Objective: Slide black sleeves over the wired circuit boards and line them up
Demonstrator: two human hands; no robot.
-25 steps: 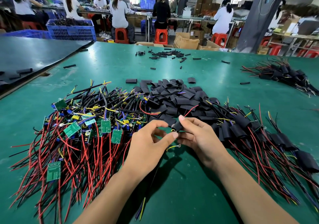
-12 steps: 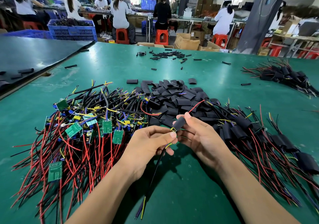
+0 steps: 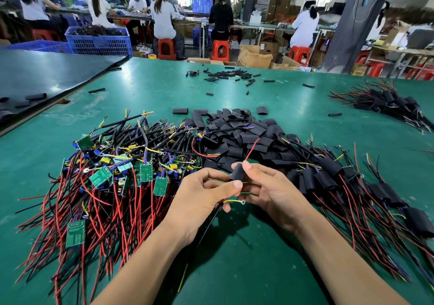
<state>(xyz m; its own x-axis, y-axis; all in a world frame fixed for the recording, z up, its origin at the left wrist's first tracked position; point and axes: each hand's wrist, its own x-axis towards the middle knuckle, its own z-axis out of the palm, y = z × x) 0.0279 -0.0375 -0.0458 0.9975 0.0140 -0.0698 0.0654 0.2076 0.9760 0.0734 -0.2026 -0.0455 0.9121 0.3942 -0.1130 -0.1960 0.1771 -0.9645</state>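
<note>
Between my hands, above the green table (image 3: 234, 269), is a black sleeve (image 3: 237, 172) with a red wire sticking out of its top. My right hand (image 3: 272, 192) pinches the sleeve. My left hand (image 3: 202, 199) pinches the board's lower end at the sleeve's bottom, and its black cable and yellow ring-terminal wire hang below. The board itself is mostly hidden by the sleeve and fingers. A pile of bare wired boards (image 3: 112, 180) lies to the left, loose sleeves (image 3: 237, 135) lie behind my hands, and sleeved boards (image 3: 352, 187) lie in a row to the right.
A black mat (image 3: 47, 74) covers the far left of the table. Small black tube pieces (image 3: 225, 74) are scattered at the far edge, and another heap of sleeved boards (image 3: 385, 105) lies at the far right. Several people sit at benches beyond.
Both hands have risen slightly with the sleeve. The sleeve has tilted more upright, and the yellow ring-terminal wire now shows below my left fingers.
</note>
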